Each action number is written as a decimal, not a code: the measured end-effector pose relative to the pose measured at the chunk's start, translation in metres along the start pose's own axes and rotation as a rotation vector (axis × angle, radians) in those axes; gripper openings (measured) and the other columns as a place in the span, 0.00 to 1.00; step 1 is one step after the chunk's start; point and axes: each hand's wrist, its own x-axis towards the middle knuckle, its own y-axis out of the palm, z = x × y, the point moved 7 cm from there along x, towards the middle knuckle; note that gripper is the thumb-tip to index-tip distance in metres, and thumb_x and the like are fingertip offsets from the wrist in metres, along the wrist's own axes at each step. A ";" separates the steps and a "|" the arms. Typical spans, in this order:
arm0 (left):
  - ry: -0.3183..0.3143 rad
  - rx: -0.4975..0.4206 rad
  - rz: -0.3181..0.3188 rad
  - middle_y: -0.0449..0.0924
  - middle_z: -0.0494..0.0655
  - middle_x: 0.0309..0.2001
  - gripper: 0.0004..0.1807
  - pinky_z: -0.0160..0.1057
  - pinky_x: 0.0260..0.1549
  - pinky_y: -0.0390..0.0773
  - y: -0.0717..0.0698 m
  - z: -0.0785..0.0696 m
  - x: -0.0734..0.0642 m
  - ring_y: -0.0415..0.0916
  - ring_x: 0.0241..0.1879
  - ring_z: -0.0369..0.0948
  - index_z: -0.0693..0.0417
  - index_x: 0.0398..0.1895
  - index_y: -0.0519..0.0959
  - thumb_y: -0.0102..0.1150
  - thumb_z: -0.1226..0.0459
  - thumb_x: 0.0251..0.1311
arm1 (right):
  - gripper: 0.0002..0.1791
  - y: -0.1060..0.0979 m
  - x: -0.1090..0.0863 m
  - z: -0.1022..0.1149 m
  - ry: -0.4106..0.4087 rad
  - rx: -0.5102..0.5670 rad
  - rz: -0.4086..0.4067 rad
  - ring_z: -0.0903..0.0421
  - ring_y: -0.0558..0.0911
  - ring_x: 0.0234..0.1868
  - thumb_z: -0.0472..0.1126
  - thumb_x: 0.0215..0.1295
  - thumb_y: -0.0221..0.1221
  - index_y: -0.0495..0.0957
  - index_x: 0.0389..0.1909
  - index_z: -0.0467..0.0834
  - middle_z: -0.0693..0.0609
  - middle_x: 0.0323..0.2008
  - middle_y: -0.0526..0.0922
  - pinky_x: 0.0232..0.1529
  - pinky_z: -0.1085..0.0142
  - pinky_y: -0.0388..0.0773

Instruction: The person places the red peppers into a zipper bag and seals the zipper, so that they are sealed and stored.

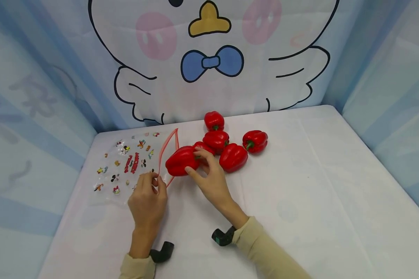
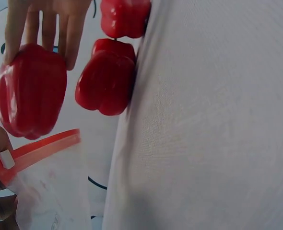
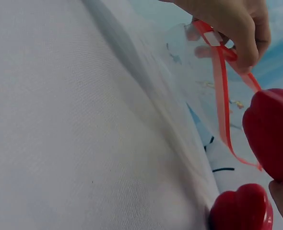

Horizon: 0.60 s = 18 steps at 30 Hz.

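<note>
My left hand (image 1: 148, 199) pinches the red-edged mouth of a clear zip bag (image 1: 113, 170) printed with small cartoon figures; a white slider (image 2: 6, 159) sits on that edge by the fingers. The mouth gapes in a narrow loop. My right hand (image 1: 211, 180) grips a red bell pepper (image 1: 181, 161) by its stem end, with the blunt end toward the bag's opening. In the right wrist view the held pepper (image 3: 273, 134) is right beside the red strip (image 3: 221, 91).
Several more red bell peppers lie right of the bag: a far one (image 1: 214, 120), one behind my right hand (image 1: 216, 140), a near one (image 1: 233, 158) and one at the right (image 1: 255, 141). A printed curtain (image 1: 209, 97) hangs behind the white table (image 1: 317, 186).
</note>
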 end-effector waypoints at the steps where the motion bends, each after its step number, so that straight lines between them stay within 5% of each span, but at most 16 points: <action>1: -0.001 -0.001 -0.006 0.83 0.56 0.32 0.08 0.45 0.23 0.83 0.000 0.000 0.000 0.75 0.23 0.47 0.64 0.42 0.81 0.69 0.70 0.62 | 0.28 0.004 0.001 0.000 -0.009 -0.009 0.004 0.50 0.75 0.72 0.39 0.68 0.69 0.72 0.66 0.42 0.50 0.73 0.73 0.68 0.58 0.77; 18: -0.005 -0.066 -0.064 0.82 0.57 0.31 0.07 0.46 0.22 0.82 -0.006 0.002 0.001 0.77 0.23 0.48 0.66 0.42 0.81 0.67 0.70 0.64 | 0.28 0.043 0.001 -0.021 -0.015 -0.063 0.105 0.46 0.68 0.78 0.37 0.66 0.70 0.71 0.65 0.40 0.43 0.75 0.69 0.69 0.51 0.76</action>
